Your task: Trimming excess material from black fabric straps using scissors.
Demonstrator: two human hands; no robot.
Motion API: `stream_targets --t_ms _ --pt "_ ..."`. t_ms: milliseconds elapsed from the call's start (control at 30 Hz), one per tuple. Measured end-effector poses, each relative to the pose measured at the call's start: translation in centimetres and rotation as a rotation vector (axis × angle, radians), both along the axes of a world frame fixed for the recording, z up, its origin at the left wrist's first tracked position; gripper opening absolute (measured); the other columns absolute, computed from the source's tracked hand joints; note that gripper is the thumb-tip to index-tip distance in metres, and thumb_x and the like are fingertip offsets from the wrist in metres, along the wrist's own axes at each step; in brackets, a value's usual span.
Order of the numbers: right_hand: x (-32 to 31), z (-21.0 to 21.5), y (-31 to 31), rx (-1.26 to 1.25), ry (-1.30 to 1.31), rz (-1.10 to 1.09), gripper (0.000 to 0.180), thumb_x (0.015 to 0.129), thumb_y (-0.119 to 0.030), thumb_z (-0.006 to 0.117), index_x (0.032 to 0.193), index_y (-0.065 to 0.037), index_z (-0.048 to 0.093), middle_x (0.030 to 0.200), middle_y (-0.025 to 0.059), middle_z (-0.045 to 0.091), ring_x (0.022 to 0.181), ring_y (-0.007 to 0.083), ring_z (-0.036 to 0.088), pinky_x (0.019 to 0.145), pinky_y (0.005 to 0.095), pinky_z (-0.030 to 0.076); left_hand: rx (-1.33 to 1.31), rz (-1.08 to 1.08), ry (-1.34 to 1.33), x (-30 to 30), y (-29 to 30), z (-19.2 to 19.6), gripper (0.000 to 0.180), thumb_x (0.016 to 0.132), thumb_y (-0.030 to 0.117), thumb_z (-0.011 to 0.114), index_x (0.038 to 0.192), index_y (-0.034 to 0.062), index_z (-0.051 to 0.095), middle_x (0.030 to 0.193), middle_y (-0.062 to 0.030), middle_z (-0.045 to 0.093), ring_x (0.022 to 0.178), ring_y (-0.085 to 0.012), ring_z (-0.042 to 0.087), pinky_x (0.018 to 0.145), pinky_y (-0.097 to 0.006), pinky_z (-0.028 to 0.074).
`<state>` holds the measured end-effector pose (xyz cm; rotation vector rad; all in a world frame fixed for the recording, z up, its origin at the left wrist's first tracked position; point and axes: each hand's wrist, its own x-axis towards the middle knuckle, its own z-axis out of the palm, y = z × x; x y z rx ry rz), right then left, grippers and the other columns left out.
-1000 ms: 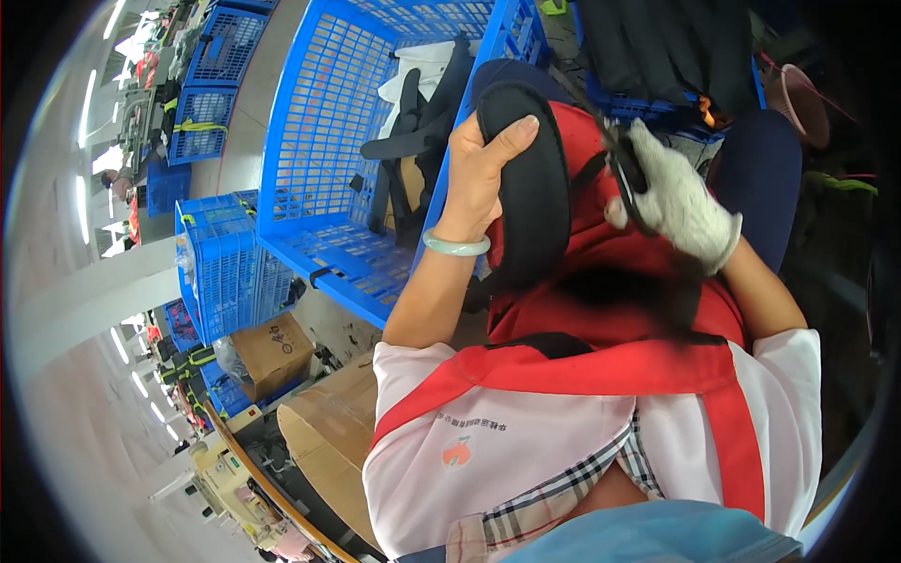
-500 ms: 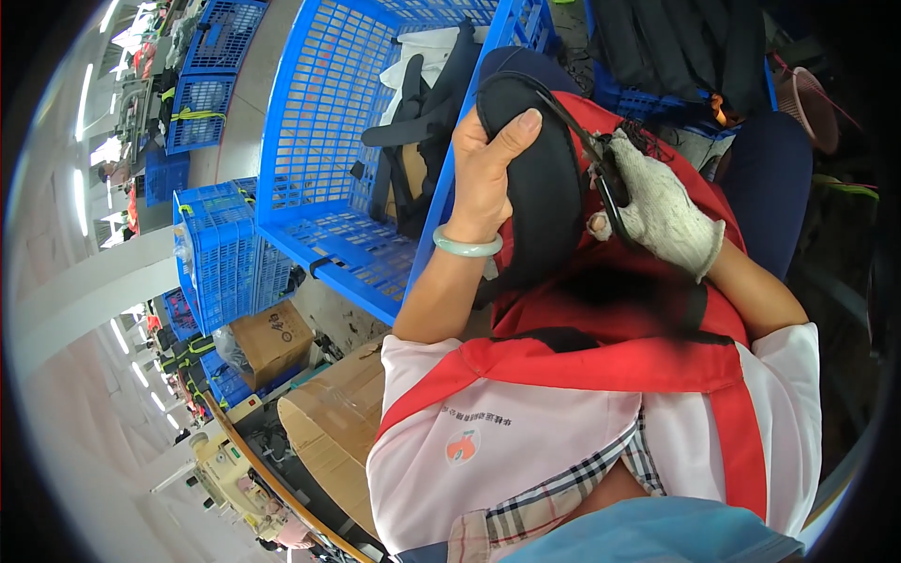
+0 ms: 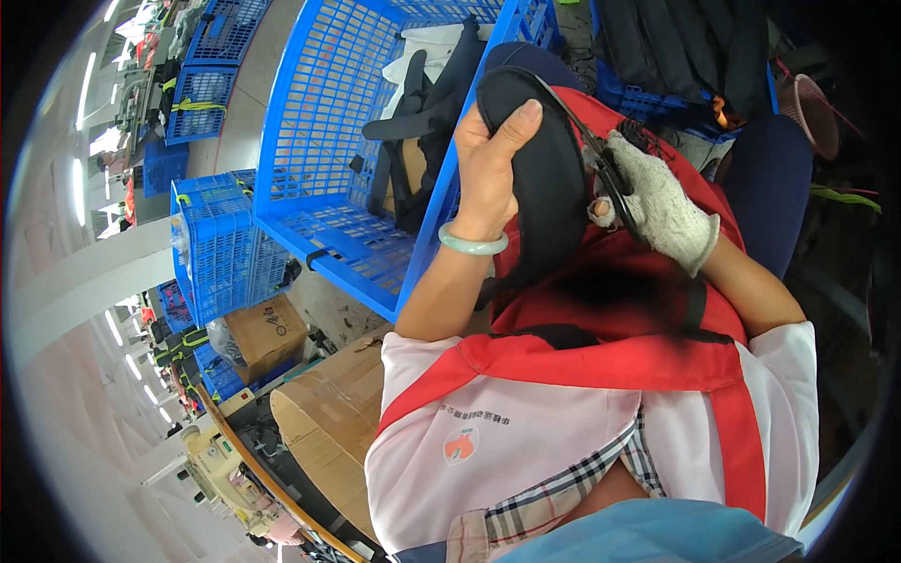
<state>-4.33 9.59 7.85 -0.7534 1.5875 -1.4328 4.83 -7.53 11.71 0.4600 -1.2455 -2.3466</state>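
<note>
The person sits with a black padded piece point(image 3: 544, 178) held up over the lap, just right of the big blue crate point(image 3: 347, 150) at their side. The left hand point(image 3: 490, 169) is bare, a pale green bangle point(image 3: 472, 244) on its wrist; the forearm rises steeply from the elbow, and the hand wraps the left edge of the black piece, thumb pressed along the top rim, fingers curled behind it, gripping firmly. The right hand point(image 3: 657, 206) wears a white knit glove and comes in from the far side of the piece, away from the crate, forearm angled up and inward. It is closed around a small dark tool point(image 3: 615, 183), probably a pair of snips, though the blades are hard to make out against the black fabric. The tool's tip lies against the right edge of the piece. A red apron point(image 3: 657, 361) lies beneath both arms. Inside the crate rest more black padded pieces with straps point(image 3: 422, 122).
</note>
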Motion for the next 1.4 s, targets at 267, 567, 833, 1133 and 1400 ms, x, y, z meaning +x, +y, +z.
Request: stream_targets --t_ms 267,567,833,1133,1400 --pt "-1.0 1.8 1.1 0.082 -0.178 0.028 0.034 0.083 -0.018 0.072 0.103 0.001 0.053 0.070 0.0018 0.056 0.063 0.0083 0.054 0.061 0.0238 0.045 -0.108 -0.019 -0.007 -0.1 0.6 0.2 0.014 0.086 0.007 0.067 0.099 0.0021 0.062 0.090 -0.0002 0.064 0.079 -0.0071 0.059 0.072 -0.021 0.048" --pt "-1.3 2.7 2.8 0.108 0.098 -0.007 0.037 0.093 -0.029 0.060 0.115 0.000 0.052 0.080 -0.0003 0.055 0.068 0.0061 0.051 0.059 0.0203 0.045 -0.245 -0.022 0.009 -0.4 0.8 1.4 0.017 0.086 0.006 0.067 0.101 0.0008 0.062 0.092 -0.0008 0.064 0.082 -0.0071 0.058 0.075 -0.021 0.047" --pt "-1.6 0.3 2.8 0.009 -0.176 -0.020 0.037 0.098 -0.034 0.050 0.117 -0.002 0.050 0.079 0.0021 0.050 0.066 0.0095 0.051 0.054 0.0211 0.046 -0.255 -0.064 0.008 -0.4 1.7 1.5 0.018 0.086 0.005 0.067 0.102 -0.0003 0.062 0.092 -0.0013 0.065 0.081 -0.0072 0.059 0.074 -0.021 0.048" --pt "-1.4 2.4 3.7 -0.094 0.176 0.134 0.039 0.094 -0.036 0.056 0.115 -0.003 0.051 0.075 0.0002 0.052 0.058 0.0071 0.048 0.052 0.0181 0.041 -0.283 -0.096 -0.003 -0.3 1.8 1.4 0.018 0.086 0.007 0.067 0.102 -0.0011 0.062 0.090 -0.0014 0.065 0.079 -0.0072 0.059 0.073 -0.021 0.048" --pt "-2.3 4.4 4.7 0.169 -0.037 0.115 0.043 0.079 -0.029 0.074 0.103 0.000 0.054 0.067 0.0022 0.055 0.061 0.0083 0.053 0.057 0.0244 0.044 -0.321 -0.139 0.008 -0.1 1.8 0.7 0.018 0.086 0.009 0.068 0.100 -0.0002 0.063 0.091 -0.0013 0.065 0.080 -0.0074 0.059 0.073 -0.021 0.048"
